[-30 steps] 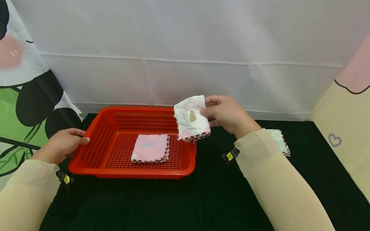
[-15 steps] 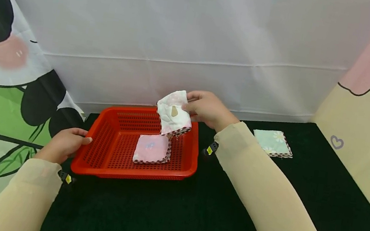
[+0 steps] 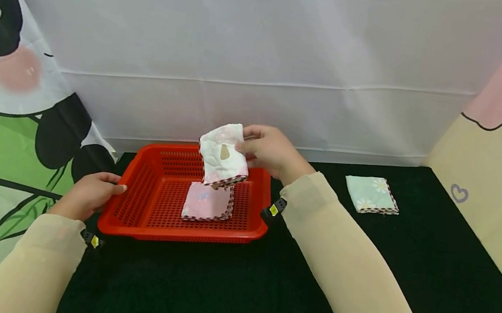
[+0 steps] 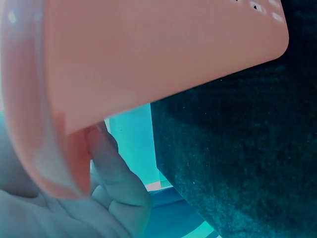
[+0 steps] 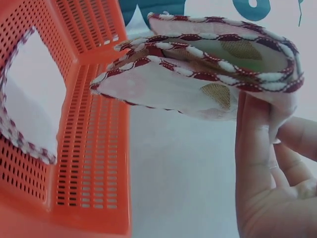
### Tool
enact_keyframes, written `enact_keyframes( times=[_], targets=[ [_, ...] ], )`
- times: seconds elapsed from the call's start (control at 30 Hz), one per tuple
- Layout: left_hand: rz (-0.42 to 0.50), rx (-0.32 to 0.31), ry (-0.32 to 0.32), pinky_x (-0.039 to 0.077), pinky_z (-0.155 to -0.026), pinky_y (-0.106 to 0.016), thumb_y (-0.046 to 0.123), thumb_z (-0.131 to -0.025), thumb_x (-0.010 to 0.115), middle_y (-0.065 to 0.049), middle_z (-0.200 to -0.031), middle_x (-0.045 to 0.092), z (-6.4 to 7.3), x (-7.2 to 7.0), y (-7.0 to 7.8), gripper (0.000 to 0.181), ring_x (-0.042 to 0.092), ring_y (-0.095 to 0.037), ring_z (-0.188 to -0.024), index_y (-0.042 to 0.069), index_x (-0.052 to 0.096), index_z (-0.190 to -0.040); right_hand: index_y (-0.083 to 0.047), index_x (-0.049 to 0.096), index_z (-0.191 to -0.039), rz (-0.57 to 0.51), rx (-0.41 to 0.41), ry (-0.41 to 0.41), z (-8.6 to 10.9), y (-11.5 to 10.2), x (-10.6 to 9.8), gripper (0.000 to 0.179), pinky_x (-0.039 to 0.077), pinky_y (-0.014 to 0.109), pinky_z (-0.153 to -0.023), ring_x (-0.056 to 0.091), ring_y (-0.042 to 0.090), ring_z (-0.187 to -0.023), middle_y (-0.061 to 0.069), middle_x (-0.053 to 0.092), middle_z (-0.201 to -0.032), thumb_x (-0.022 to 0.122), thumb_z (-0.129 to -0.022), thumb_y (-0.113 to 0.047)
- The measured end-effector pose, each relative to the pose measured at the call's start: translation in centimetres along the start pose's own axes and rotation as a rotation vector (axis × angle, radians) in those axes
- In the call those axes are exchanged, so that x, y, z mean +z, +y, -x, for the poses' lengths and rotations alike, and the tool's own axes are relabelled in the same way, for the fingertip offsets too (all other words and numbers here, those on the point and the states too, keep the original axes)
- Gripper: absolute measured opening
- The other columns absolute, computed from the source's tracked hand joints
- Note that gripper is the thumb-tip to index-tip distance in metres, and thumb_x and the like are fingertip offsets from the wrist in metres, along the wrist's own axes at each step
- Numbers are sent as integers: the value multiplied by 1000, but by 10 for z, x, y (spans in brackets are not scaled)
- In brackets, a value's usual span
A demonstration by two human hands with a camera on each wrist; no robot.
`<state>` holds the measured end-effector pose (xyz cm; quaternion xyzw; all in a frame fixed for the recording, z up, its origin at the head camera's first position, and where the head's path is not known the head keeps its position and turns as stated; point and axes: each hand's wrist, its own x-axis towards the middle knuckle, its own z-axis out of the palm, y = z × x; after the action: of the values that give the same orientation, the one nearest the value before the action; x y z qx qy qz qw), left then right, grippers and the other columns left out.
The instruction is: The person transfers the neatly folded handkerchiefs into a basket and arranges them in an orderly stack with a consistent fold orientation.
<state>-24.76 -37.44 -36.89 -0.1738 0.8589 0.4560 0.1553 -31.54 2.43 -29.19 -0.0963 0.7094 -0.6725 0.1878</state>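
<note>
My left hand (image 3: 90, 194) grips the left rim of a red plastic basket (image 3: 137, 232); in the left wrist view the fingers (image 4: 116, 173) curl under that rim. Above the basket's right half, my right hand (image 3: 276, 153) pinches a folded white cloth (image 3: 218, 165) with a red-and-white stitched edge. The right wrist view shows the layers of this cloth (image 5: 168, 87) fanned a little apart between thumb and fingers. A folded pink cloth (image 3: 207, 204) with a checked edge lies flat on the basket floor, its back edge covered by the white one in the head view.
A folded pale green cloth (image 3: 372, 195) with white flowers lies on the dark green table covering (image 3: 311, 274), right of the basket. A white fabric backdrop (image 3: 272, 46) rises behind the table, with printed panels at both sides.
The right hand has carried the white cloth leftward, from the basket's right edge to over the pink cloth. The green cloth has come fully into sight. The left hand stays at the rim.
</note>
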Motion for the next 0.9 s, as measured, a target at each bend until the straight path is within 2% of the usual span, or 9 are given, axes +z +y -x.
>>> enact_keyframes(
  times=[0.2, 0.43, 0.67, 0.9],
  targets=[
    [10, -7, 8, 58, -85, -44, 25, -106, 60, -24, -131, 59, 1, 1, 0, 52, 67, -26, -98, -2, 42, -147, -2, 63, -131, -3, -13, -26, -1, 5, 14, 33, 61, 39, -81, 67, 28, -100, 14, 65, -121, 68, -98, -1],
    [11, -1, 10, 59, -83, -42, 25, -106, 60, -25, -133, 57, 2, 7, 0, 53, 66, -29, -101, -3, 43, -147, -4, 62, -133, -38, 14, -47, -6, 16, 29, 34, 61, 36, -80, 67, 26, -99, 13, 65, -121, 67, -99, -3],
    [18, 3, 9, 59, -84, -41, 25, -106, 60, -26, -133, 57, 3, 6, 1, 51, 65, -30, -103, -3, 43, -145, -2, 63, -131, -173, 25, -74, -16, 25, 48, 32, 60, 37, -78, 67, 25, -92, 15, 66, -117, 66, -99, -1],
    [15, -5, 29, 59, -81, -41, 24, -106, 60, -23, -128, 61, 3, 5, 0, 51, 68, -25, -95, -3, 44, -145, -6, 68, -122, -256, 75, -74, -29, 40, 73, 23, 61, 41, -81, 71, 27, -88, 14, 70, -109, 68, -99, -3]
  ],
)
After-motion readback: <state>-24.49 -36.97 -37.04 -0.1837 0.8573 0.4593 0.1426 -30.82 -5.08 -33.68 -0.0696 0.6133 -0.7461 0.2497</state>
